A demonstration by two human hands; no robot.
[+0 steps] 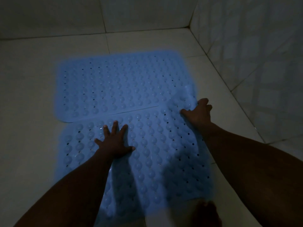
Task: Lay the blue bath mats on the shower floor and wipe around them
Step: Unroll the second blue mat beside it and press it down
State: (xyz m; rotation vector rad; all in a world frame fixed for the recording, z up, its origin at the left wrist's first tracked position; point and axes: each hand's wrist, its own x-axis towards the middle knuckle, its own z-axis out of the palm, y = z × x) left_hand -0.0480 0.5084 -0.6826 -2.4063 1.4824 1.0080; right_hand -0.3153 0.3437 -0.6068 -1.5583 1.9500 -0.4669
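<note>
Fingers [115, 127] of left hand [114, 145] spread flat on near mat [155, 154]; right hand [199, 112] fingers curled round its far corner.

The person's two forearms [78, 182] were bare along their whole visible length, ending in a bare left hand [114, 145] and a bare right hand [199, 113], finer detail lost in the dim light.

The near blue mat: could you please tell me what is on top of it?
The left hand presses flat on the near mat, fingers spread; the right hand grips its far right corner. The floor directly beneath it is covered and cannot be seen.
</note>
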